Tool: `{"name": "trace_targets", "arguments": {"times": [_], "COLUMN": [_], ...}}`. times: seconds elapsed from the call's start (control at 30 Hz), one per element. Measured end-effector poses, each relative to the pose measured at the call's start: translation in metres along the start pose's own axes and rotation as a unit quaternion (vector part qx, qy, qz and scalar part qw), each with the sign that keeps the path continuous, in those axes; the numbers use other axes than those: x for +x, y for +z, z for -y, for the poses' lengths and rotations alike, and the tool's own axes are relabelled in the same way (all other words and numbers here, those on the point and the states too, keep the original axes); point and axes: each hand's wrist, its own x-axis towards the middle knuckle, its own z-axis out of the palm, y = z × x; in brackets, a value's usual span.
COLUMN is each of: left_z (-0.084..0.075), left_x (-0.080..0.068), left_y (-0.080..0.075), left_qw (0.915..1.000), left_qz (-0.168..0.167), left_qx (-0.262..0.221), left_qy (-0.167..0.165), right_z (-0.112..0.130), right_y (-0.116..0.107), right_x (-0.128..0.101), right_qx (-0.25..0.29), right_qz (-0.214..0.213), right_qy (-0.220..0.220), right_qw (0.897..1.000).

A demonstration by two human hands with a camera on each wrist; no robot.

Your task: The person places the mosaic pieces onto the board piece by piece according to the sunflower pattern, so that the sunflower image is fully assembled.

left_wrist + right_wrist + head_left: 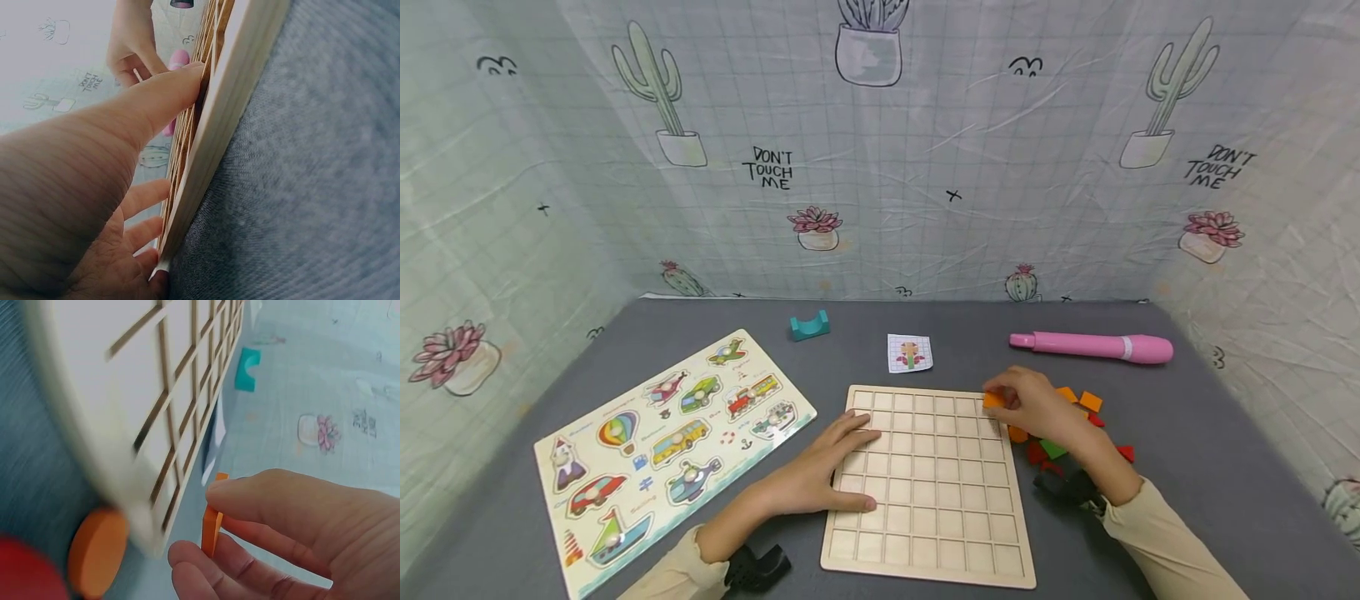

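A wooden grid board [925,492] with raised square cells lies in the middle of the table. My left hand [816,467] rests on its left side, fingers spread, with the thumb and fingertips over the frame. At the board's far right corner my right hand [1037,404] pinches an orange square tile [994,400] between thumb and fingers. In the right wrist view that tile [211,525] stands on edge in the pinch, beside the board's corner. Loose orange, red and green tiles [1052,450] lie right of the board, partly under my right forearm.
A small printed pattern card [910,353] lies beyond the board. To its left sits a teal curved block [809,326]; to its right, a pink microphone-shaped object [1093,347]. A wooden vehicle peg puzzle [670,450] covers the left side. Patterned cloth [880,167] hangs behind the table.
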Motion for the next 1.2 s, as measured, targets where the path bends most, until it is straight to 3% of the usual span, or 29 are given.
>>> {"name": "trace_targets", "arguments": {"times": [0.67,1.2], "left_z": [0.0,0.001], "left_x": [0.0,0.0], "left_y": [0.0,0.001], "left_qw": [1.0,1.0], "left_qz": [0.0,-0.002], "left_qx": [0.001,-0.003], "left_qy": [0.0,0.001], "right_z": [0.036,0.042], "right_y": [0.038,0.05], "right_x": [0.033,0.036], "right_qx": [0.028,0.047], "right_qz": [0.064,0.063], "right_qy": [-0.056,-0.078], "right_qw": [0.996,0.994]}}
